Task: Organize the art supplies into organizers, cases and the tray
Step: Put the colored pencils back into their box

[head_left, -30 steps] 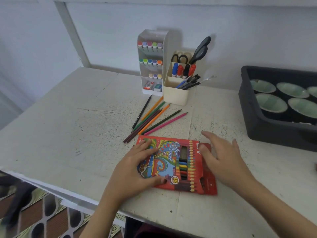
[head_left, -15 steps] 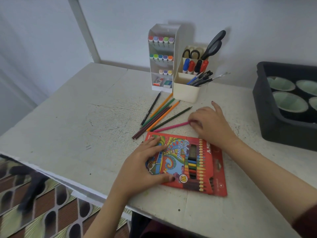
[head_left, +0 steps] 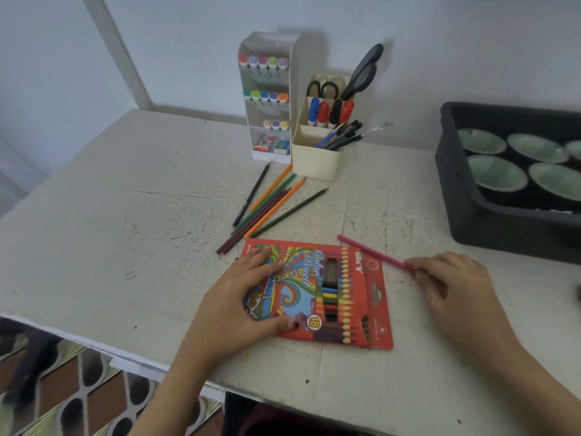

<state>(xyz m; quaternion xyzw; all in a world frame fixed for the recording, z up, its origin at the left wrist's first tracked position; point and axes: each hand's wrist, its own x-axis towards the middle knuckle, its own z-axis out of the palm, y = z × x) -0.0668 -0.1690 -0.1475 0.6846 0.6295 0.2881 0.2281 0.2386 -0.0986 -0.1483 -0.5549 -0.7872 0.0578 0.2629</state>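
Note:
A red colour-pencil box (head_left: 345,291) lies flat near the table's front edge, its flap end pointing right. My left hand (head_left: 239,297) presses down on its left half with spread fingers. My right hand (head_left: 452,287), just right of the box, pinches a pink pencil (head_left: 371,251) by its end; the pencil angles up-left over the box's top right corner. Several loose coloured pencils (head_left: 270,202) lie fanned out on the table behind the box.
A white marker organizer (head_left: 267,99) and a cream holder (head_left: 317,158) with pens, markers and scissors stand at the back against the wall. A dark tray (head_left: 465,196) of green paint dishes sits at the right. The table's front edge (head_left: 94,344) runs close to my arms.
My right hand took the pink pencil from the loose pile and carried it back and to the right, beside the box. My left hand stayed on the box.

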